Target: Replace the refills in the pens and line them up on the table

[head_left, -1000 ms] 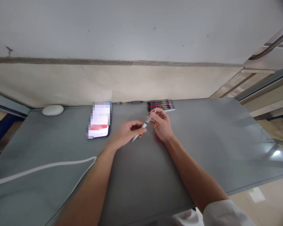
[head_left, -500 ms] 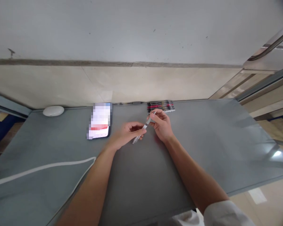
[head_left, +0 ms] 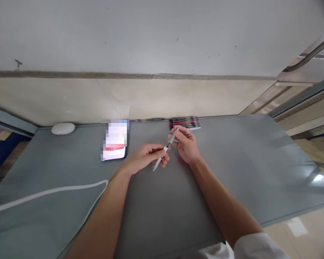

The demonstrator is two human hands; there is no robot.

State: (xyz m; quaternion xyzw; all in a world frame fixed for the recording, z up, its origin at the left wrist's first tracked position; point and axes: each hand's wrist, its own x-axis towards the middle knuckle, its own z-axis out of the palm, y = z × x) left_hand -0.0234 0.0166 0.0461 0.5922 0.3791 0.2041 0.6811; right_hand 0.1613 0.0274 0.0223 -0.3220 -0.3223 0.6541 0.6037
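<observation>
A slim pen (head_left: 172,138) with a grey upper part and a white, partly see-through lower part slants between my hands over the desk. My right hand (head_left: 187,145) pinches the grey part near its metal tip. The white lower part (head_left: 157,164) is gripped between the thumb and fingers of my left hand (head_left: 147,156). A short dark stretch shows between the grey and white parts; whether they are still joined there I cannot tell. Just beyond my right hand lies a row of several pens (head_left: 185,122), mostly dark with some red.
A phone (head_left: 115,140) with a lit, blurred screen lies left of my hands. Farther left sits a white oval case (head_left: 63,128). A white cable (head_left: 56,190) crosses the left of the grey desk (head_left: 245,162). Another dark pen (head_left: 157,119) lies along the wall (head_left: 178,95).
My left hand has shifted slightly down with the white part, and the dark stretch between the pen's two parts looks longer. My right hand has hardly moved.
</observation>
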